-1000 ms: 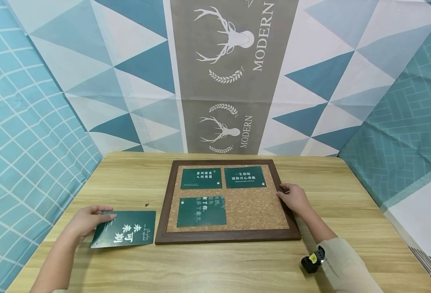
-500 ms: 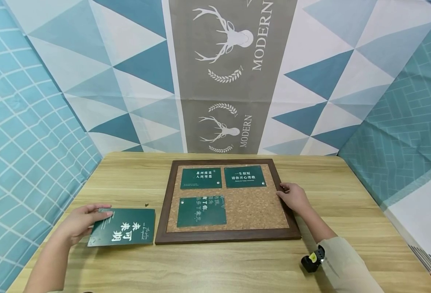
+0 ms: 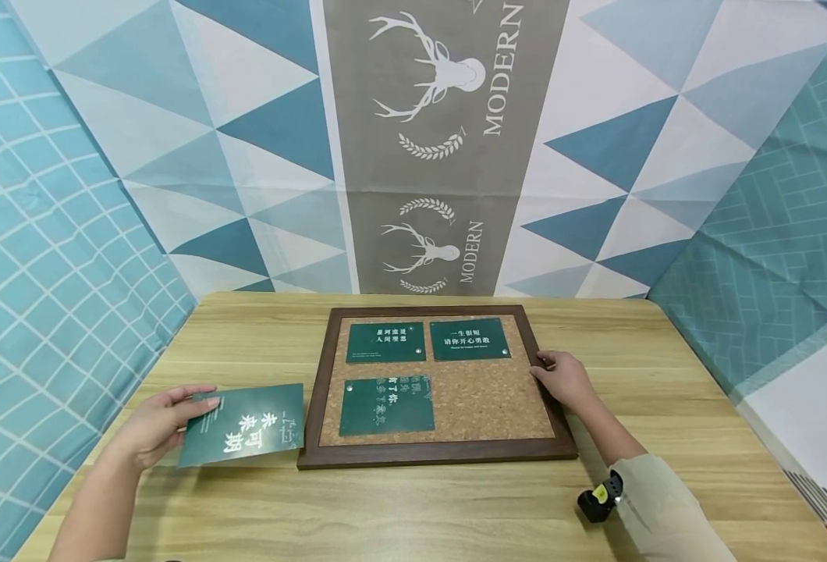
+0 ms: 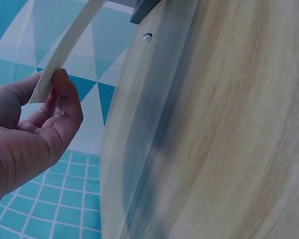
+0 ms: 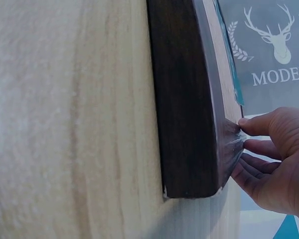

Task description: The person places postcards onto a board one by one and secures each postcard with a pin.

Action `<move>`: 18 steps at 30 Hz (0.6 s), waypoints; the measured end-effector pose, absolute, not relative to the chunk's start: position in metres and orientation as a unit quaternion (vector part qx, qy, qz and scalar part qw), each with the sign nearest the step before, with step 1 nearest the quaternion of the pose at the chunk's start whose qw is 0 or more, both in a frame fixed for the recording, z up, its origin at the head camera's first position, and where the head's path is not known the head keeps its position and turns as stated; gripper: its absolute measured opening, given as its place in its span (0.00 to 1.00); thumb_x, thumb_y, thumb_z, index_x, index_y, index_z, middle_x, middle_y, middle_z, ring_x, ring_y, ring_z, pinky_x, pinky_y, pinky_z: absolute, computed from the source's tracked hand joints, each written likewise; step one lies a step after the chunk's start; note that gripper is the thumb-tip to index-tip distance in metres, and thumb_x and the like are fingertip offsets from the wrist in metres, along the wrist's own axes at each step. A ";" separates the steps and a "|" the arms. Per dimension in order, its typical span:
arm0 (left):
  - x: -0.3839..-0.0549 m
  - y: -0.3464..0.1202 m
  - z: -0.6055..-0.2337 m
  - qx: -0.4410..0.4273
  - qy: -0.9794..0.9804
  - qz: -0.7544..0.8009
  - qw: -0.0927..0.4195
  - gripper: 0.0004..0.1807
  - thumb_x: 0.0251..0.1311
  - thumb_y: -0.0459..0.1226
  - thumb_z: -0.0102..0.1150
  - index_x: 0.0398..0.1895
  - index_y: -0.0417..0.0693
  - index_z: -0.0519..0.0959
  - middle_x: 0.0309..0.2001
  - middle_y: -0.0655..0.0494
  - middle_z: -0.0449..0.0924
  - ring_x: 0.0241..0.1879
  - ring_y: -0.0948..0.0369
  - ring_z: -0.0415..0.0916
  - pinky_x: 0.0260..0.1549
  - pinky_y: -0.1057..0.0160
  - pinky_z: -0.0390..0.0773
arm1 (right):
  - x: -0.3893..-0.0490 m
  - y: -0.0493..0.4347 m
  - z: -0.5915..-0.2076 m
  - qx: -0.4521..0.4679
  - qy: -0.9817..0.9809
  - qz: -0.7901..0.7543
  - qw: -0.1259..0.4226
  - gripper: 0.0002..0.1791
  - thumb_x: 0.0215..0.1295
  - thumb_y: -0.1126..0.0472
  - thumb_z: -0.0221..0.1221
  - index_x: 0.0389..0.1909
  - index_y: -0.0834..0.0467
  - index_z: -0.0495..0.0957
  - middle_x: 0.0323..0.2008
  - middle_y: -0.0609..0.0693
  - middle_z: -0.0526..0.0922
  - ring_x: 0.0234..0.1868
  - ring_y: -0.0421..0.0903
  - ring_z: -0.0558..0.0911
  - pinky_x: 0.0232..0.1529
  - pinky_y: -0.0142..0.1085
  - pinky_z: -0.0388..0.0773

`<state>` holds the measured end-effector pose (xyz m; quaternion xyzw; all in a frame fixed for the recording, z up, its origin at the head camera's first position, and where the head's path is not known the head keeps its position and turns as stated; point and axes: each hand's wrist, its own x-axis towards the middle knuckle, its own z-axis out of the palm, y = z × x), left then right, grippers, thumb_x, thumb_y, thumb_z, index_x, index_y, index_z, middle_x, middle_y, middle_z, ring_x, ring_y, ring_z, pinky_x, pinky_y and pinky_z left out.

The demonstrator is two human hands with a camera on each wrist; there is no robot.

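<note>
Between thumb and fingers, my left hand (image 3: 157, 425) pinches the left edge of a green postcard (image 3: 245, 424) with white lettering. That postcard is raised over the table left of a brown-framed corkboard (image 3: 494, 402); the left wrist view shows it edge-on. My right hand (image 3: 564, 380) holds the corkboard's right frame side, its thumb and fingertips at the wood (image 5: 231, 142). On the cork lie three more green cards: one upper left (image 3: 385, 343), one upper right (image 3: 470, 339), one lower left (image 3: 387, 406). Each has a small shiny pin head at a corner.
A small metal pin (image 4: 147, 37) lies on the wooden table (image 3: 413, 515), left of the corkboard. The corkboard's lower right quarter shows bare cork. Patterned cloth walls (image 3: 427, 156) stand behind the table and at its sides. A black device (image 3: 599, 501) is strapped at my right wrist.
The postcard in my left hand has been lifted slightly and tilted, its right end now higher and nearer the corkboard's frame. My right hand has stayed on the frame.
</note>
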<state>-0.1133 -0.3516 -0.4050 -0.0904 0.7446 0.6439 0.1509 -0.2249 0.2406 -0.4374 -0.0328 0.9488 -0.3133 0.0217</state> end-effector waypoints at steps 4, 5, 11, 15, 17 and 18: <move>-0.116 -0.348 -0.405 -0.090 0.730 0.662 0.145 0.11 0.66 0.39 0.52 0.50 0.57 0.68 0.37 0.60 0.76 0.33 0.65 0.79 0.33 0.63 0.82 | -0.225 0.241 -0.438 -0.032 0.949 -0.314 0.023 0.25 0.67 0.60 0.54 0.61 0.69 0.68 0.54 0.68 0.75 0.51 0.61 0.77 0.41 0.47 0.79; -0.117 -0.348 -0.405 -0.086 0.728 0.665 0.143 0.11 0.66 0.38 0.52 0.50 0.57 0.68 0.37 0.61 0.76 0.33 0.66 0.79 0.33 0.63 0.82 | -0.225 0.241 -0.438 -0.033 0.949 -0.314 0.023 0.25 0.67 0.60 0.54 0.61 0.69 0.68 0.54 0.68 0.75 0.51 0.61 0.77 0.41 0.47 0.79; -0.118 -0.341 -0.403 -0.078 0.722 0.675 0.134 0.11 0.65 0.38 0.53 0.50 0.57 0.69 0.37 0.60 0.76 0.32 0.66 0.79 0.31 0.63 0.82 | -0.225 0.241 -0.438 -0.034 0.949 -0.313 0.022 0.25 0.67 0.60 0.54 0.61 0.69 0.68 0.55 0.68 0.74 0.51 0.61 0.77 0.41 0.47 0.79; -0.118 -0.337 -0.401 -0.077 0.715 0.682 0.131 0.10 0.65 0.38 0.53 0.47 0.60 0.71 0.36 0.60 0.76 0.32 0.66 0.79 0.31 0.64 0.82 | -0.225 0.241 -0.439 -0.031 0.949 -0.313 0.022 0.25 0.67 0.60 0.54 0.61 0.69 0.68 0.55 0.68 0.74 0.51 0.61 0.77 0.41 0.47 0.79; -0.118 -0.335 -0.400 -0.076 0.714 0.684 0.130 0.09 0.65 0.38 0.53 0.45 0.62 0.72 0.37 0.61 0.75 0.32 0.66 0.78 0.31 0.64 0.82 | -0.225 0.241 -0.439 -0.031 0.949 -0.312 0.021 0.25 0.67 0.60 0.54 0.61 0.69 0.68 0.56 0.68 0.74 0.51 0.61 0.77 0.41 0.47 0.79; -0.118 -0.335 -0.400 -0.075 0.713 0.685 0.129 0.08 0.65 0.38 0.53 0.45 0.62 0.72 0.37 0.61 0.75 0.32 0.66 0.78 0.31 0.64 0.82 | -0.225 0.240 -0.439 -0.032 0.950 -0.311 0.021 0.25 0.66 0.60 0.54 0.61 0.69 0.68 0.55 0.68 0.74 0.51 0.61 0.77 0.41 0.47 0.79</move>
